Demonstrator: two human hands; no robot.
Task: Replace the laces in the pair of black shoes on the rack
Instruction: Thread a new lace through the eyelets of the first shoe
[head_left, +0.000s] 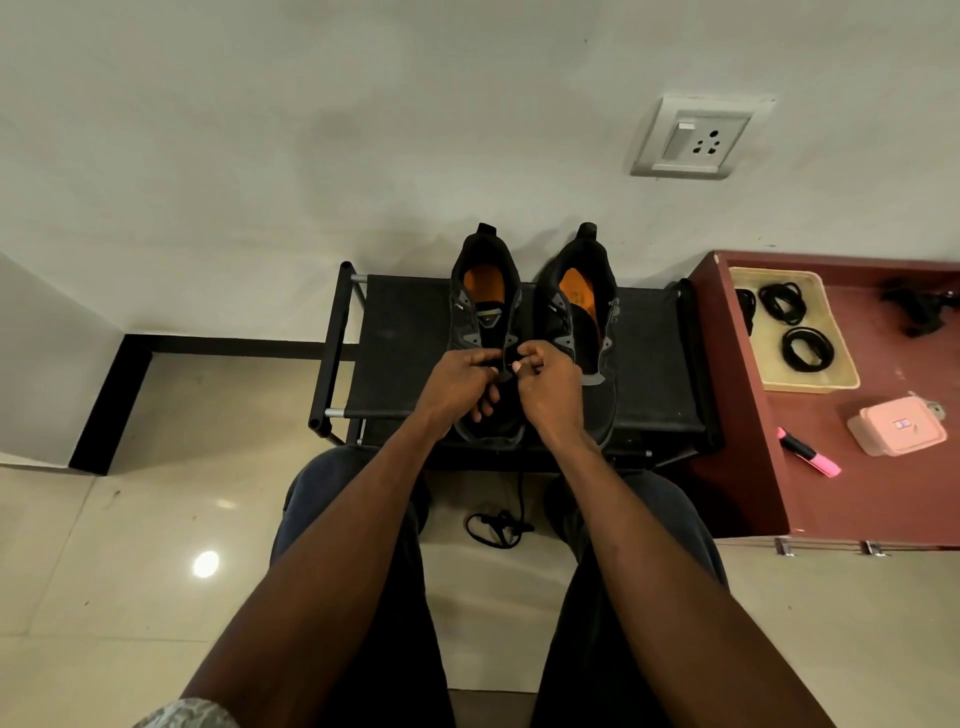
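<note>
Two hands: both work at the lower eyelets of one shoe, at frame centre.
Left hand (460, 384): fingers curled, thumb and forefinger pinching a black lace (503, 364) at the shoe's throat; the remaining fingers rest bent on the toe area.
Right hand (550, 382): fingers curled, fingertips pinching the same lace from the opposite side, just beside the left hand's fingertips.
Left shoe (485, 312): black with an orange insole, standing on the rack, heel toward the wall; its toe is partly hidden beneath the hands.
Right shoe (587, 317): matching black shoe, just beside the first on the rack; no hand touches it.
Rack (405, 332): low black shelf against the wall, centre of frame.
Loose lace (498, 527): black cord lying on the floor tiles between the person's knees, below the rack.
Tray (836, 338): beige, right of frame on a reddish-brown cabinet (857, 499), holding coiled black laces (808, 349).
Nearby items: pink highlighter (809, 452) and pink box (897, 426) on the cabinet.
Wall socket (698, 137): upper right of frame.
</note>
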